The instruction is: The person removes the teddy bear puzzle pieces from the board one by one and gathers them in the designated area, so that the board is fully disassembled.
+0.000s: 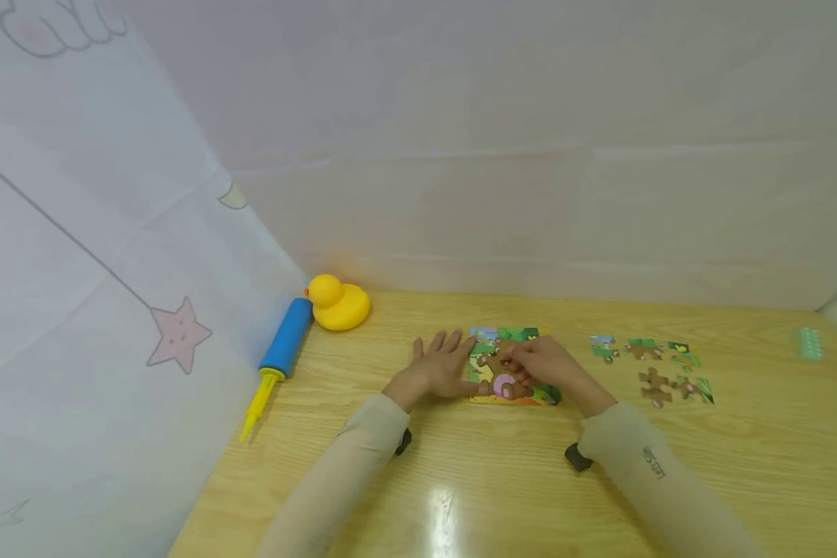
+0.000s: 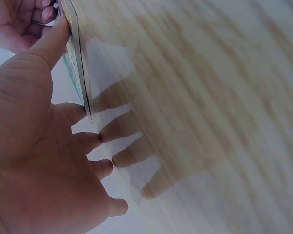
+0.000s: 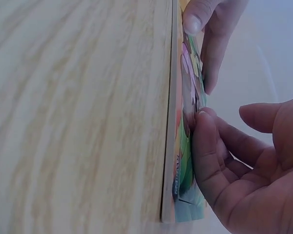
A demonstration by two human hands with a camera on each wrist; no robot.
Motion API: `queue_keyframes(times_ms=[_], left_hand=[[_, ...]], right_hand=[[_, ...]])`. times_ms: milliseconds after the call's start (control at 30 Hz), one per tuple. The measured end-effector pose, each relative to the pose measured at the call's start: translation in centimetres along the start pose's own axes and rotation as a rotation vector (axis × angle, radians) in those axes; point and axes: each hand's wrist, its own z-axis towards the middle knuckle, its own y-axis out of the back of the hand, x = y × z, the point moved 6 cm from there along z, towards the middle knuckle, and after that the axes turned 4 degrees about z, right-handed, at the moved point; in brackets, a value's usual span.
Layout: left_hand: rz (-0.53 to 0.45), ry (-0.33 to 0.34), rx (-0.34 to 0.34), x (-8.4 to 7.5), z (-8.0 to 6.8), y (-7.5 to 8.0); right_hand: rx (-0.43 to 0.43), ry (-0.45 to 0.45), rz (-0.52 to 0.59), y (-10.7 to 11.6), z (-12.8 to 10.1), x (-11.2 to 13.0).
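The puzzle board (image 1: 505, 368) lies flat on the wooden surface (image 1: 460, 496) in front of the person, and the step in hand seems to be the pressing of one piece into its picture. The right hand (image 1: 540, 363) rests on the board with its fingers curled, fingertips on the picture; whether it pinches a piece, I cannot tell. The left hand (image 1: 442, 364) lies flat with straight fingers at the board's left edge, thumb on it, steadying it. The next move calls for fetching one of the loose pieces (image 1: 652, 364), which lie well apart to the right.

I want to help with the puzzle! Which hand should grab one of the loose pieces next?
Probably the right hand. The loose pieces lie on its side of the puzzle board, while the left hand lies flat, steadying the board's far edge.
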Motion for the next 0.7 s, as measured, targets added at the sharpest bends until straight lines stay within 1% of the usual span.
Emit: queue_keyframes(times_ms=[133,333,433,700], left_hand=[[0.011,0.001,0.005,-0.13,0.01,0.02],[0.010,0.000,0.008,-0.15,0.01,-0.05],[0.013,0.001,0.007,-0.10,0.08,-0.11],[0.006,-0.010,0.005,-0.13,-0.02,-0.12]], right_hand=[[-0.007,0.006,-0.021,-0.11,-0.05,0.22],[-0.008,-0.016,-0.027,-0.27,0.04,0.38],[-0.026,-0.025,-0.021,-0.24,0.20,0.45],[-0.056,-0.010,0.099,-0.88,0.65,0.62]])
